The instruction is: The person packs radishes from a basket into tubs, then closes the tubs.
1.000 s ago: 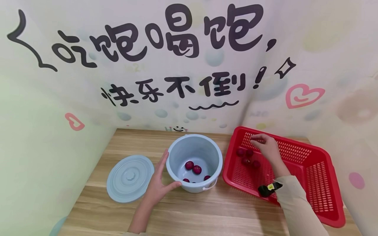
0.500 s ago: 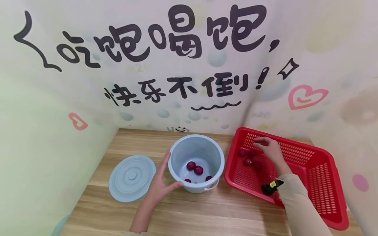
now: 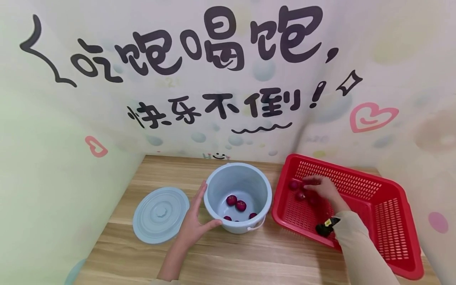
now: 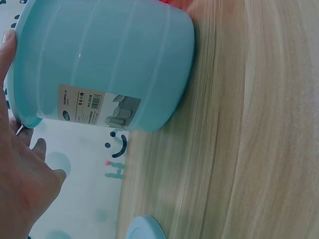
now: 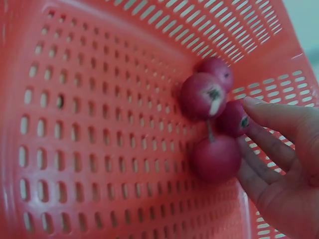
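A light-blue bucket (image 3: 238,197) with several small red apples (image 3: 240,206) on its bottom stands mid-table. My left hand (image 3: 194,225) rests against its left side, thumb and fingers spread straight along the rim. Inside the red plastic basket (image 3: 386,186), my right hand (image 3: 325,189) reaches down among a small cluster of apples. In the right wrist view, the thumb and fingers pinch one small red apple (image 5: 232,119), partly hidden behind another. Beside it lie the other apples (image 5: 216,158), touching one another. The left wrist view shows the bucket's label (image 4: 99,106).
A round light-blue lid (image 3: 160,215) lies on the wooden table (image 3: 249,261) left of the bucket. Walls with printed lettering (image 3: 228,105) stand behind and at the sides. The bucket's white handle (image 3: 257,225) hangs at its right front.
My right hand has come down from above the apples to one of them in the basket. My left hand has stayed at the bucket. The head view has shifted slightly.
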Available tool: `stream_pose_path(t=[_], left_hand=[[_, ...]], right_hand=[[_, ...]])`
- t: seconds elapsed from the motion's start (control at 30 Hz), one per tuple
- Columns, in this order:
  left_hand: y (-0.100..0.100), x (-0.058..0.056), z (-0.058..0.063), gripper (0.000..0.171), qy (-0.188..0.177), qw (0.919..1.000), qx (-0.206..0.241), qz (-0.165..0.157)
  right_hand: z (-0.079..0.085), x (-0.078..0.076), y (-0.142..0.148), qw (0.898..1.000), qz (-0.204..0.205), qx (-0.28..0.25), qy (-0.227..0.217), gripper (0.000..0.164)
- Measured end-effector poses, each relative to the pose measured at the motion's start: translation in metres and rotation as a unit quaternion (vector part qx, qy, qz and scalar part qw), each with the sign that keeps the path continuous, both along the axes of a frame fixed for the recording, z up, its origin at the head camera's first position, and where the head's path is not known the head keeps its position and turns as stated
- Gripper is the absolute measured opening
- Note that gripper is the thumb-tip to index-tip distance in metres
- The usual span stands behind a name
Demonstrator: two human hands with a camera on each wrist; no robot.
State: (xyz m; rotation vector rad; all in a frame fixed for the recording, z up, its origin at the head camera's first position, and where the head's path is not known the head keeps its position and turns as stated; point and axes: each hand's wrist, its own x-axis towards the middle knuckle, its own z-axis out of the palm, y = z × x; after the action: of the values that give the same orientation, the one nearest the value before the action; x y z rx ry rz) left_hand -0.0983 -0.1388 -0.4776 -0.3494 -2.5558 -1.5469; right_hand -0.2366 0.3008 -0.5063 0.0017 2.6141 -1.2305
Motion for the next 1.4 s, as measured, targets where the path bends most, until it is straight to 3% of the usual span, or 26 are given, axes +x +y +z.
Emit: stream_pose_path(t=[0.4, 0.77, 1.0, 1.4], left_hand=[[0.0, 0.0, 0.0, 0.111, -0.003, 1.0, 0.004, 0.001], [0.002, 0.0, -0.001, 0.11, -0.008, 1.0, -0.001, 0.0], [0.002, 0.0, -0.001, 0.11, -0.01, 0.9999, -0.001, 0.002], [0.001, 0.0, 0.0, 0.11, -0.01, 0.9999, -0.005, 0.008]], right_hand=[[-0.006, -0.001, 0.001, 1.0, -0.021, 0.0, -0.017, 0.035], [-0.005, 0.0, 0.006, 1.0, -0.018, 0.015, 0.008, 0.035], [0.006, -0.001, 0.006, 1.0, -0.02, -0.004, 0.008, 0.038], [0.038, 0.002, -0.007, 0.997, 0.008, -0.009, 0.073, 0.036]])
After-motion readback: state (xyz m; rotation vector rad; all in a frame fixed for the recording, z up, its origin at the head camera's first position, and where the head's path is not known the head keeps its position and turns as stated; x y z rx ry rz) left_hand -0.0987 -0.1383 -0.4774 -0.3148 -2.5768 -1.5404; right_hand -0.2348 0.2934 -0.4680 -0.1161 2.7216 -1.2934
